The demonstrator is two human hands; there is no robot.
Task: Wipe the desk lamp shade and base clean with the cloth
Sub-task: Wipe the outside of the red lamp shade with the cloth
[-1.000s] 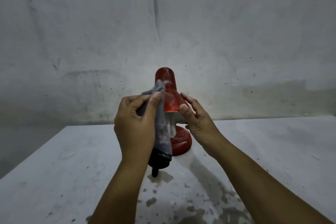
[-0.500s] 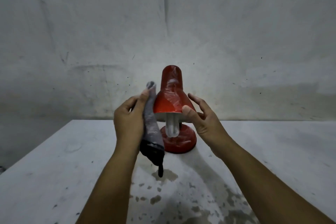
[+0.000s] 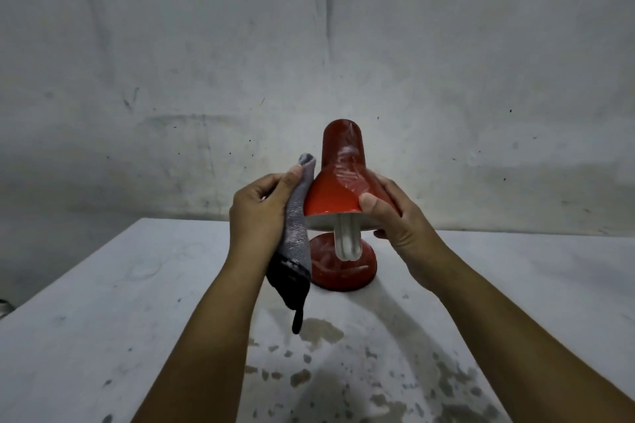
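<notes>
Glossy shade [image 3: 338, 182], knit cloth [image 3: 295, 237]

— What do I have besides the job itself?
— A pale table [image 3: 103, 319], scuffed, with dark wet blotches [image 3: 321, 331] on its near middle. Behind it a stained grey wall [image 3: 309, 45]. At the far left edge, something small and metallic [image 3: 3, 309], unclear.
</notes>
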